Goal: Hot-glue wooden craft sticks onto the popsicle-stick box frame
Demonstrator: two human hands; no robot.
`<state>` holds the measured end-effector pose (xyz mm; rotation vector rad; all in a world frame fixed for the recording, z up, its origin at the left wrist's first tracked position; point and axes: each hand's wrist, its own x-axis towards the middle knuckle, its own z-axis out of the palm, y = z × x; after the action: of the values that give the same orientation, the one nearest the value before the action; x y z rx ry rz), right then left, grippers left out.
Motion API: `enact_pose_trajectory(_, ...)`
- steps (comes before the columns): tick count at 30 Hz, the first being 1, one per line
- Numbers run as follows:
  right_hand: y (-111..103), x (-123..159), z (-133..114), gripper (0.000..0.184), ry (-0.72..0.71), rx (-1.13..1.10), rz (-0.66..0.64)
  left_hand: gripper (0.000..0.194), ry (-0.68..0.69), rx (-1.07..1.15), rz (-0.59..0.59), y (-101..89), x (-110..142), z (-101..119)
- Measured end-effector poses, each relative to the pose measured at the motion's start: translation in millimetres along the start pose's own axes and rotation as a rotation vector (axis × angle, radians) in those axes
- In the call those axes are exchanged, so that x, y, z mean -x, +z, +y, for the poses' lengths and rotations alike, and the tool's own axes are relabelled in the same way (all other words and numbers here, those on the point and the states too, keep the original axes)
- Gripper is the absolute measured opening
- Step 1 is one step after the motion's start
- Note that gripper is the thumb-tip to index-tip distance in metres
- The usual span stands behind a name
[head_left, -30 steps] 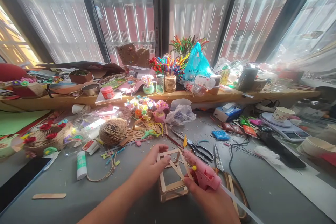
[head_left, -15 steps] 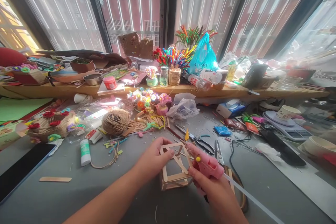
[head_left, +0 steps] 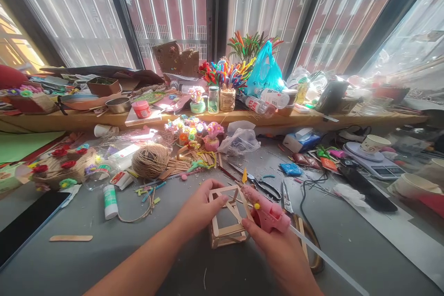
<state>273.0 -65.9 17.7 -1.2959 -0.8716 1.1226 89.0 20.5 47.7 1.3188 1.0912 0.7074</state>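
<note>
My left hand (head_left: 203,206) is closed on the far left corner of a small box-shaped frame (head_left: 229,231) of craft sticks, its thumb along the top. One stick (head_left: 233,212) runs slantwise across the frame. In my right hand (head_left: 277,249) is a pink hot glue gun (head_left: 268,210), its handle mostly hidden by the fingers. A long clear glue stick (head_left: 329,261) juts from the back of the gun. A right fingertip touches the frame's near right corner. The gun's yellow-orange tip (head_left: 244,176) points away, past the frame.
Scissors (head_left: 286,196) and black-handled pliers (head_left: 267,189) lie beyond and right of the gun. A loose craft stick (head_left: 71,238), a glue stick tube (head_left: 110,202) and a twine ball (head_left: 150,161) are at left. A black cable (head_left: 303,208) curves at right; a scale (head_left: 373,162) stands farther back.
The view shifts slightly as the head moves. Both hands, the frame and the glue gun keep nearly the same places relative to each other.
</note>
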Motion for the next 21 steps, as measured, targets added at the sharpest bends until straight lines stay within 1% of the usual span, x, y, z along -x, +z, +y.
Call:
enact_pose_trajectory(2, -2.7, -2.1, 3.3, 0.063, 0.073, 0.010, -0.008, 0.042, 0.003, 0.009, 0.005, -0.3, -1.0, -0.2)
enact_pose_trajectory(4, -5.4, -4.8, 5.5, 0.066, 0.102, -0.003, -0.040, 0.043, -0.005, 0.017, 0.012, -0.5, -1.5, 0.7)
enact_pose_trajectory(7, -7.3, -8.2, 7.6, 0.069, 0.090, -0.079, -0.111, 0.046, -0.018, 0.059, 0.022, -0.4, -1.6, 2.5)
enact_pose_trajectory(11, -7.1, -9.8, 10.0, 0.072, 0.057, -0.086, -0.145, 0.050, -0.023, 0.104, 0.034, 0.3, -2.3, 2.6)
enact_pose_trajectory(14, -8.5, -10.0, 13.7, 0.072, 0.035, -0.032, -0.121, 0.050, -0.025, 0.106, 0.042, 0.7, -3.3, 1.5)
enact_pose_trajectory(18, -11.0, -10.2, 17.4, 0.072, 0.086, 0.106, -0.036, 0.048, -0.022, 0.099, 0.043, 1.1, -3.8, 0.8)
enact_pose_trajectory(21, -10.4, -9.1, 16.0, 0.071, 0.070, 0.081, -0.048, 0.047, -0.026, 0.101, 0.042, 1.3, -3.9, 0.5)
